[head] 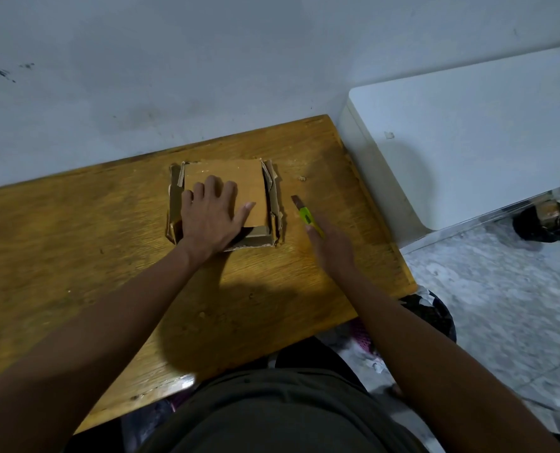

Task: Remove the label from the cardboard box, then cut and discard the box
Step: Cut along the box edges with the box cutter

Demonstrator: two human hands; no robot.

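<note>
Wooden tabletop: left hand, fingers spread, pins flattened brown cardboard box. At 3 o'clock, right hand grips yellow-green utility knife. Cutting step; next, align blade.

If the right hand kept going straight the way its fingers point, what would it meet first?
The right hand already reaches the green utility knife on the wooden table; beyond it, probably bare tabletop, then the wall.

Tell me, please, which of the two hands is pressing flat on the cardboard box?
The left hand, spread flat on the box; the right hand is at the green cutter.
</note>
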